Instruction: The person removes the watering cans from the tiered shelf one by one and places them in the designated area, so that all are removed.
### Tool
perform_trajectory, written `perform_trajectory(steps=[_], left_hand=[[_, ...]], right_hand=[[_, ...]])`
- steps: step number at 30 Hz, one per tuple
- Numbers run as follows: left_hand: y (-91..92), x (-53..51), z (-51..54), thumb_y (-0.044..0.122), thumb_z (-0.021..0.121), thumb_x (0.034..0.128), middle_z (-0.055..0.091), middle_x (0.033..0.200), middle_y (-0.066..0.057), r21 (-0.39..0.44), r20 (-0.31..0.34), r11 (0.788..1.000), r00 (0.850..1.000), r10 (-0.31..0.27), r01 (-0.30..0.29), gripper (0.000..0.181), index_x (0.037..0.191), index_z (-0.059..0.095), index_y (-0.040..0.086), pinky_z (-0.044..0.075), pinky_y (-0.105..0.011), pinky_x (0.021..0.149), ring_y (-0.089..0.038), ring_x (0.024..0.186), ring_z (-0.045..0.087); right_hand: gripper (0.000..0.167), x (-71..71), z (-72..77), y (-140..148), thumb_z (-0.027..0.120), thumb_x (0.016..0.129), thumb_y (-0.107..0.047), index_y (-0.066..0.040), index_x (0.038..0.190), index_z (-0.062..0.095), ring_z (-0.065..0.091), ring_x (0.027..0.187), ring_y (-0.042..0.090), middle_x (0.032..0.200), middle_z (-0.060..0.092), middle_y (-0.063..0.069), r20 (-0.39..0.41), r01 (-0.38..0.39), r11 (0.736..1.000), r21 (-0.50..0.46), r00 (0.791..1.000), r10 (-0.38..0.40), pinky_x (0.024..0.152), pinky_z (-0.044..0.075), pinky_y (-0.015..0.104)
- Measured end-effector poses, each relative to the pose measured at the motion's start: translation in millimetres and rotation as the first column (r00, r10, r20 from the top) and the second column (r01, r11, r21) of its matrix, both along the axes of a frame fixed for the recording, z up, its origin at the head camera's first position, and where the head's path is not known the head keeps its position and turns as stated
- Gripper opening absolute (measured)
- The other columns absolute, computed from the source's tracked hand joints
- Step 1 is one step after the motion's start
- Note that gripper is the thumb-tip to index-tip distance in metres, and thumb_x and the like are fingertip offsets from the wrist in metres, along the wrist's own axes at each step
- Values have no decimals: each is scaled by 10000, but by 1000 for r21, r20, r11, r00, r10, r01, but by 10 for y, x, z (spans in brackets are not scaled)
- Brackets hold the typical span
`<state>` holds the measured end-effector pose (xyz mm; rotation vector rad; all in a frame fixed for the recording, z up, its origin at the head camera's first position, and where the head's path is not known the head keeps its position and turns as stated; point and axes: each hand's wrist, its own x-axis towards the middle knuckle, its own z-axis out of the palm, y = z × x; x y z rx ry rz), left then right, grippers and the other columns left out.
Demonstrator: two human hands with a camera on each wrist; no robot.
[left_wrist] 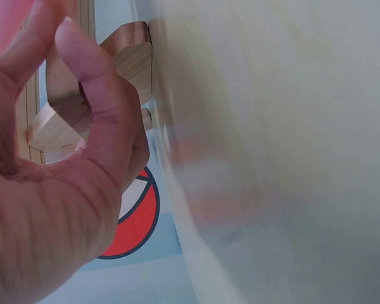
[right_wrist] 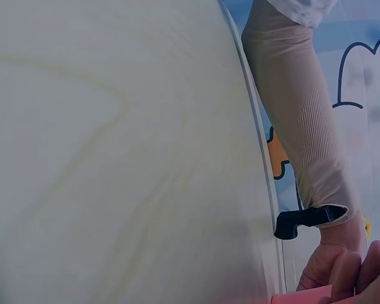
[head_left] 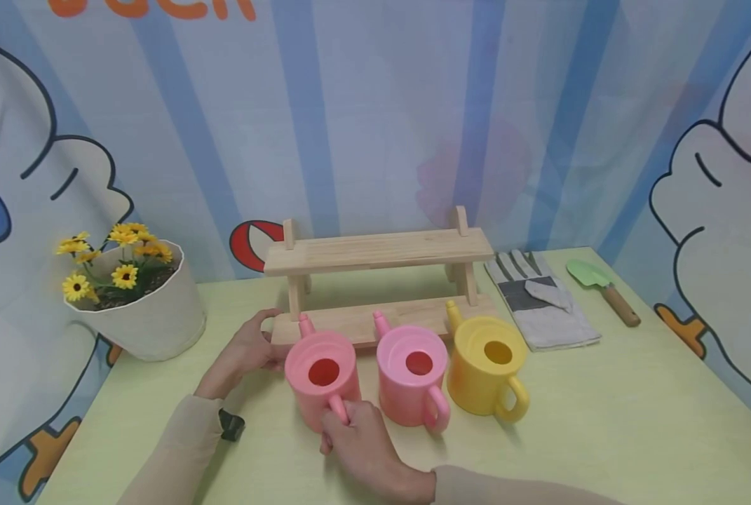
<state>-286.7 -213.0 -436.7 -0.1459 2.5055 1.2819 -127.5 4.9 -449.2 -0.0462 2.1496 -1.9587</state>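
With its fingers and thumb around the left end of the lower board, my left hand (head_left: 249, 345) grips a two-tier wooden plant stand (head_left: 381, 251). The left wrist view shows that hand's thumb and fingers (left_wrist: 107, 120) curled at the wood. My right hand (head_left: 367, 443) holds a coral-pink watering can (head_left: 308, 393) by its handle; whether its base touches the table cannot be told. Just right of it are a pink watering can (head_left: 407, 396) and a yellow watering can (head_left: 472, 382), both upright in front of the stand, spouts toward it.
At the left stands a white pot (head_left: 154, 326) of yellow flowers. Grey-and-white gloves (head_left: 552, 319) and a green trowel with a wooden handle (head_left: 618, 303) lie at the right. A printed curtain (head_left: 381, 126) hangs behind the pale table (head_left: 590, 428).
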Motion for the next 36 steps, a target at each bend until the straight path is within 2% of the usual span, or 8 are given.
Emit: perform_trajectory(steps=[5, 9, 14, 18, 22, 25, 31, 36], left_hand=[[0, 3, 1, 202, 858, 943, 630, 1206, -214, -1, -1, 1000, 1000, 1, -1, 983, 1707, 246, 116, 588, -260, 677, -184, 783, 669], [-2, 0, 0, 197, 863, 938, 636, 1196, -215, 5, 0, 1000, 1000, -1, 1, 993, 1708, 242, 117, 595, -260, 675, -182, 761, 676], [3, -3, 3, 193, 859, 940, 639, 1162, -201, -4, -3, 1000, 1000, -1, 1, 983, 1705, 247, 113, 585, -259, 671, -182, 751, 673], [13, 5, 17, 183, 854, 943, 641, 1161, -204, -4, -5, 1000, 1000, 4, -4, 977, 1705, 247, 108, 586, -263, 669, -186, 757, 671], [20, 23, 41, 177, 851, 944, 645, 1205, -228, -6, -2, 1000, 1000, 7, -7, 976, 1706, 245, 105, 590, -264, 680, -192, 783, 674], [20, 38, 56, 195, 851, 946, 648, 1243, -242, -22, -4, 1000, 1000, 3, -3, 977, 1707, 245, 108, 589, -266, 698, -201, 815, 681], [22, 72, 97, 312, 859, 940, 665, 1264, -236, -154, -39, 988, 999, -11, 5, 965, 1695, 297, 103, 558, -280, 744, -237, 920, 673], [10, 102, 137, 338, 858, 935, 614, 1407, -281, -224, -67, 974, 997, -31, 16, 983, 1697, 288, 94, 608, -341, 797, -309, 1022, 697]], right_hand=[[288, 14, 28, 30, 650, 1023, -113, -92, 735, 638, 481, 554, 116, 710, 693, 1, 23, 0, 999, 38, 1000, -1, 497, 335, 200], [232, 39, 61, 89, 702, 1030, -186, -110, 818, 649, 517, 645, 133, 833, 748, -8, 9, -13, 996, 88, 1000, 13, 552, 380, 213], [109, 76, 124, 182, 740, 1011, -222, -137, 1039, 677, 595, 957, 168, 1044, 704, -4, 16, -35, 986, 162, 999, 33, 849, 535, 314], [244, 138, 179, 274, 744, 1004, -214, -153, 1216, 642, 590, 1134, 180, 1197, 675, -12, 12, -55, 985, 164, 999, 53, 1030, 521, 431], [328, 206, 238, 368, 760, 1015, -274, -167, 1286, 609, 594, 1180, 180, 1239, 662, -16, -9, -67, 989, 133, 998, 69, 1040, 506, 414], [357, 243, 291, 459, 773, 1008, -283, -168, 1303, 610, 595, 1165, 186, 1239, 656, -4, -26, -79, 987, 139, 996, 83, 996, 510, 338], [364, 314, 410, 703, 756, 984, -157, -108, 1305, 593, 620, 1081, 190, 1224, 659, 70, -37, -105, 984, 140, 993, 112, 902, 526, 204], [315, 386, 563, 916, 755, 990, -142, -138, 1270, 610, 619, 1115, 178, 1222, 674, 39, -92, -65, 981, 182, 992, 83, 974, 548, 228]])
